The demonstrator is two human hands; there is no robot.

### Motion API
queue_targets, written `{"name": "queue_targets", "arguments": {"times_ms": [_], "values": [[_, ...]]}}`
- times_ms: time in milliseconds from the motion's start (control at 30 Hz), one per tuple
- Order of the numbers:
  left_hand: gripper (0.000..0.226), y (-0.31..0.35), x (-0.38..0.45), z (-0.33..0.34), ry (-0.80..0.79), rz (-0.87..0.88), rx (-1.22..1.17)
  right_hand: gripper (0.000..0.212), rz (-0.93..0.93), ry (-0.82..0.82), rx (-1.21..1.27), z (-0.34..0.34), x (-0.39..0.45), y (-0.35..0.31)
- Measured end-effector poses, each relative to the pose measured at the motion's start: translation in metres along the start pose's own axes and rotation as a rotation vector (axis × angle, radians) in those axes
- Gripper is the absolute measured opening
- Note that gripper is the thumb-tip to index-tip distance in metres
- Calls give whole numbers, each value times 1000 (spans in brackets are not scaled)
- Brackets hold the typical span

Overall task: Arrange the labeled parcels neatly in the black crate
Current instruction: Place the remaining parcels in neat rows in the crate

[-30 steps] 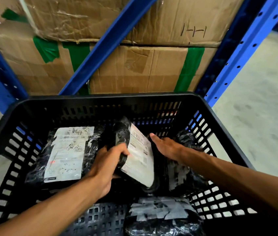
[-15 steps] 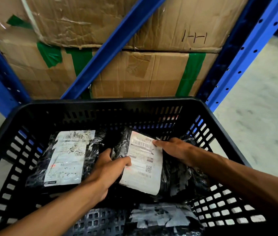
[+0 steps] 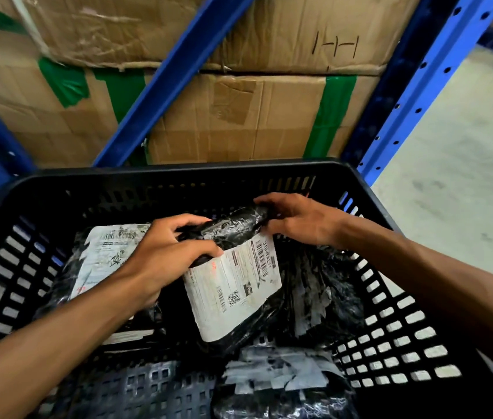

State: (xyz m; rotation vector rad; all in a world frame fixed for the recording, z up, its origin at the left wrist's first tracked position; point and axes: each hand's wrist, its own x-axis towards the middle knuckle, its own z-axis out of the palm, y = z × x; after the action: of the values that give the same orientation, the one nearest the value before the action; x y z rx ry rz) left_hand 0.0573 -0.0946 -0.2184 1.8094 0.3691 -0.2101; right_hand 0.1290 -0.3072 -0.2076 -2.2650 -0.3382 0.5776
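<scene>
Since half a second ago, both hands have slid to the far end of the middle parcel [image 3: 233,285], which now tilts with its white label facing up. The left hand [image 3: 166,255] clamps the parcel's far-left corner, fingers curled over the black wrap, thumb on the label. The right hand [image 3: 296,222] pinches its far-right corner. This parcel sits mid-floor in the black crate [image 3: 396,322]. To its left lies another labeled parcel [image 3: 103,255], partly under the left wrist. To its right and nearer the camera are black-wrapped bundles [image 3: 281,385] with torn white patches.
</scene>
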Motion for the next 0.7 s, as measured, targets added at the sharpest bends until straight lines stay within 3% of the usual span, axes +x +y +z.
{"name": "queue_targets", "arguments": {"times_ms": [67, 167, 267, 367, 500, 567, 700], "values": [[40, 0, -2, 3, 14, -17, -64, 50, 71, 9, 45, -2, -1, 3], [39, -2, -10, 10, 106, -55, -207, 61, 359, -47, 36, 3, -8, 11], [42, -7, -23, 19, 166, -142, -316, 70, 565, -202, 322, 24, -13, 22], [38, -17, -30, 25, 106, -232, -331, 60, 542, -77, 367, 42, -9, 30], [19, -31, -24, 41, -44, -371, -181, 46, 549, -19, 168, 54, -1, 37], [13, -36, -13, 48, -9, -432, -158, 40, 545, -16, 84, 62, 3, 40], [16, -44, 6, 55, 60, -433, -57, 47, 471, 44, -7, 84, 8, 47]]}}
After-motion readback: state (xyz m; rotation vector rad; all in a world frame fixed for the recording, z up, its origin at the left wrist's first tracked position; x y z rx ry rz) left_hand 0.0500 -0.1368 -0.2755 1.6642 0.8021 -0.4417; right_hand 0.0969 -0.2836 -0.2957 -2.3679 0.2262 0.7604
